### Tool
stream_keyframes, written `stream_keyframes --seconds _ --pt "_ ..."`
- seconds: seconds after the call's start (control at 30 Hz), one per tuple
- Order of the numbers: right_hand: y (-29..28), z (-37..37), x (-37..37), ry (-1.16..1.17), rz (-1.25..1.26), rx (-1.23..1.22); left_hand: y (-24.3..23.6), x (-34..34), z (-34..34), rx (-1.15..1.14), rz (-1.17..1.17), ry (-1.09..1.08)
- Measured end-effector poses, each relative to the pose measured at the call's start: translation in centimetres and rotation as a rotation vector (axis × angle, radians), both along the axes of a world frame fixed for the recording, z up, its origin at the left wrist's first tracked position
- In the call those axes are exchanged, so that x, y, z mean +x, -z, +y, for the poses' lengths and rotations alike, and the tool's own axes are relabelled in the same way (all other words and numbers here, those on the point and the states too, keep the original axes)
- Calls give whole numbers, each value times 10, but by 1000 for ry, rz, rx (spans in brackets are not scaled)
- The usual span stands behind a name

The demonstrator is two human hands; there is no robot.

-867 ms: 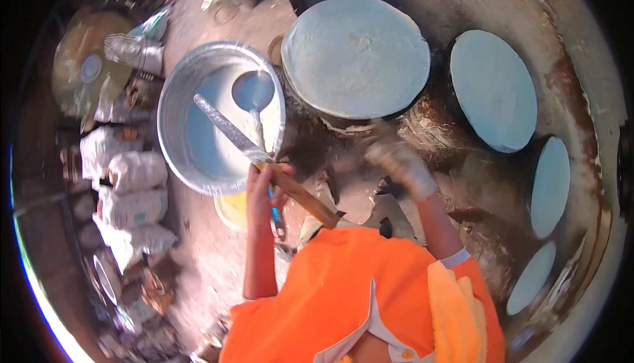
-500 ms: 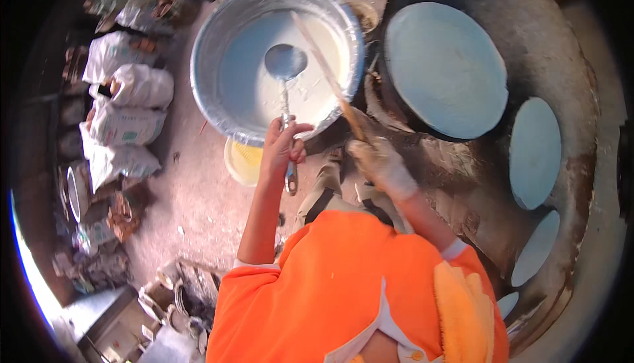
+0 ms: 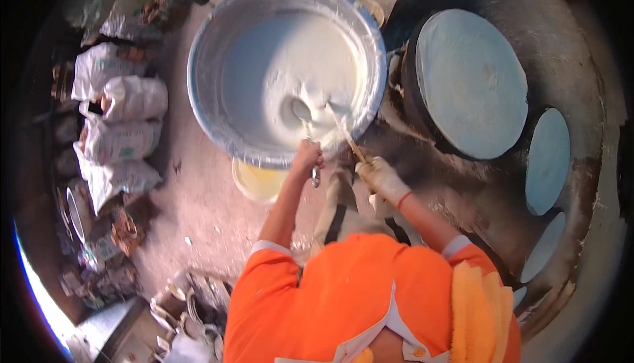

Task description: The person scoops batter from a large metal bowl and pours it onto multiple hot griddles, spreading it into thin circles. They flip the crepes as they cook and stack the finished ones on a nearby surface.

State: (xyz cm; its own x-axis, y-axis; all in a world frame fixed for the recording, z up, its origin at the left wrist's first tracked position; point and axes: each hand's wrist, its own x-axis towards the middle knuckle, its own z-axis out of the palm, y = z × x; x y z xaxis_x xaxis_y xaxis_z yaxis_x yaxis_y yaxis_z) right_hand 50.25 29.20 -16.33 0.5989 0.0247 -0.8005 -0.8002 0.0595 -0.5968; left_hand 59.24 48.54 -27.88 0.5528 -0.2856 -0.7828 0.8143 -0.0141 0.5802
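My left grip [image 3: 308, 157] wraps the ladle [image 3: 300, 109]; my gloved right grip [image 3: 382, 177] clasps a paddle [image 3: 346, 133]. Ahead of each grip, both dip into the basin [image 3: 210, 92] of white liquid [image 3: 284, 52], long handles seemingly sparing me contact.

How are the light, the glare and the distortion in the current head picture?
Head view, centre: bright light on the right part of the white liquid, shadow over its left part; head view, lower left: white glare with a blue fringe; head view, right: pale discs appear as narrow ovals, probably partly from the fisheye lens.
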Motion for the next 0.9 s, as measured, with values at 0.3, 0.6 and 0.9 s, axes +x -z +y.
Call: stream_keyframes --seconds 0.3,0.6,0.9 --pt "-67 -67 19 -858 -563 -992 -116 36 1 -537 17 9" --pt "-189 -86 48 -450 -1458 -1394 -333 53 43 -532 -373 -7" --pt "-319 -65 90 -176 -1718 -832 -524 97 40 -616 -707 144"
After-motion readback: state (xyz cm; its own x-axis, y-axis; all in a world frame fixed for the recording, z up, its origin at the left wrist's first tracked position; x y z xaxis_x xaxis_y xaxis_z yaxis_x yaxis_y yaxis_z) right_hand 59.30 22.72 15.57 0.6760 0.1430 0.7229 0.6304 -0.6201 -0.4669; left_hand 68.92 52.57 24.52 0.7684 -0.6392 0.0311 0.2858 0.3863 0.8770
